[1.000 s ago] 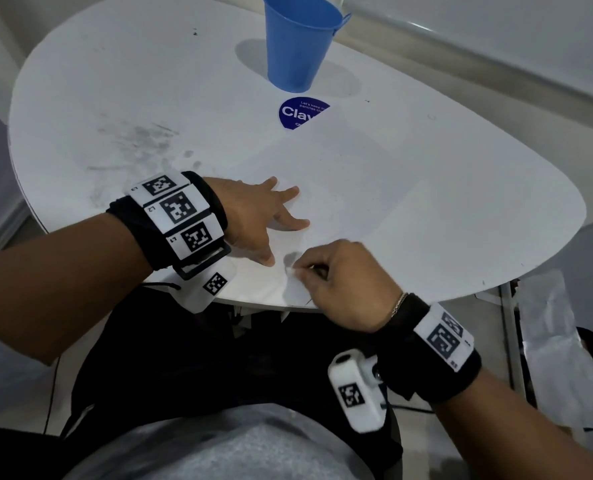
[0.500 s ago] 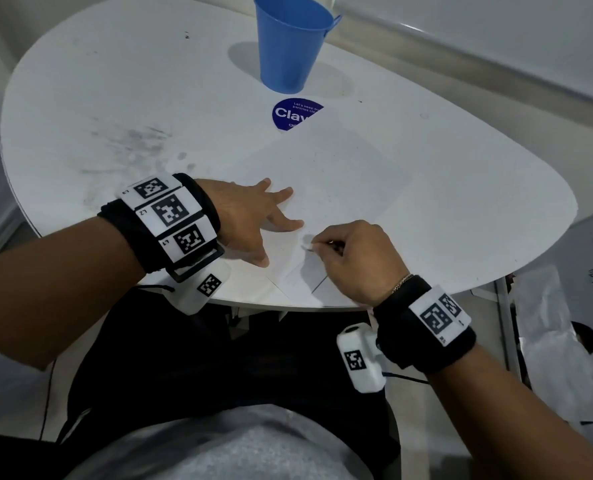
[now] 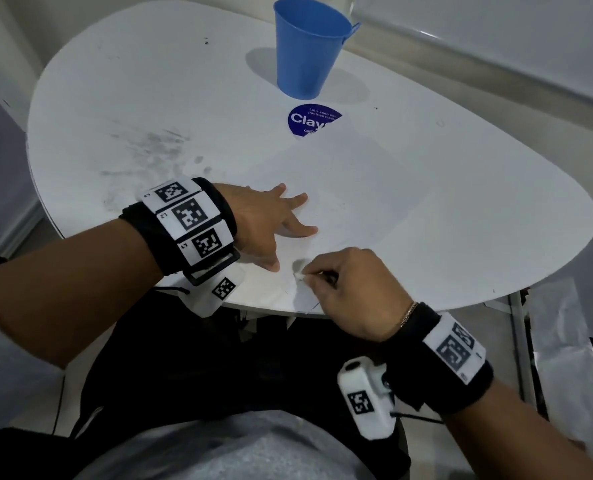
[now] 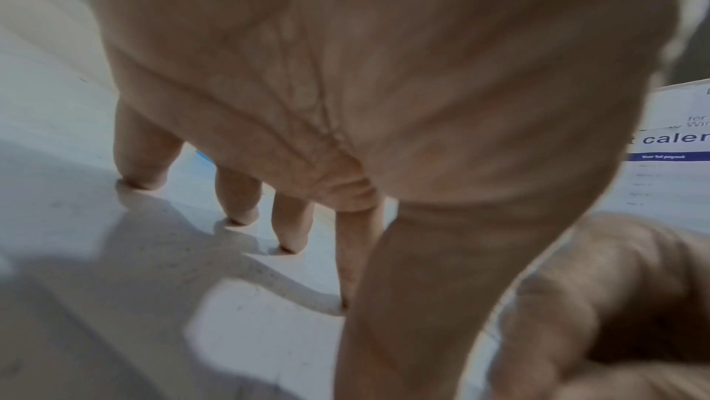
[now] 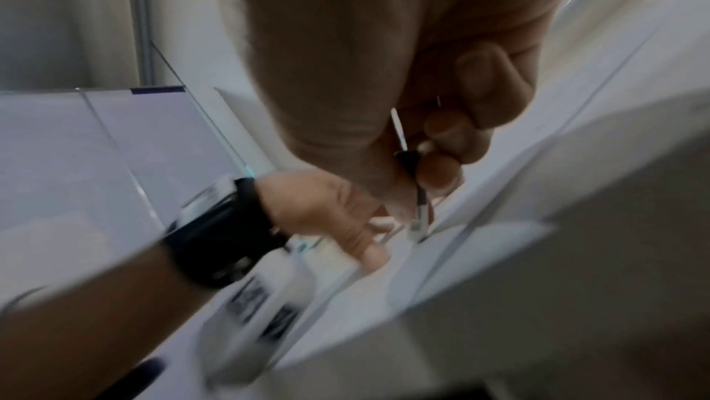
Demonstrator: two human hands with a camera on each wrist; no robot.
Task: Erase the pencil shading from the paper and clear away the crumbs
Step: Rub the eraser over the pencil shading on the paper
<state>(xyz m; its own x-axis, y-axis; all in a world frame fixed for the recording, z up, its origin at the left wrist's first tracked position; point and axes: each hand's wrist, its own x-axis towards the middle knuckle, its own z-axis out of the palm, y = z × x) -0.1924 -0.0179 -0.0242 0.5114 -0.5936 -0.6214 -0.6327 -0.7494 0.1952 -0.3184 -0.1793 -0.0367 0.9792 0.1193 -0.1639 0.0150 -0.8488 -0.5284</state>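
Two hands work at the bench's (image 3: 461,209) near edge. One paper (image 3: 350,188) lies there, a corner poking off the edge. The left hand (image 3: 263,223) stays flat on it, fingers spread. The right hand (image 3: 347,289) pinches one small white eraser (image 3: 300,274), now slid nearer the left thumb. One blue cup (image 3: 307,50) stands at the far edge.

Blue cup (image 3: 307,46) upright on white table (image 3: 461,209); blue round sticker (image 3: 310,121) just before it.

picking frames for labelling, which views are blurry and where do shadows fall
Head view: sharp, wide-angle bend, blue cup casts soft shadows on the table. Left wrist view: soft focus, left hand shadows the paper. Right wrist view: heavy motion blur around the right hand.
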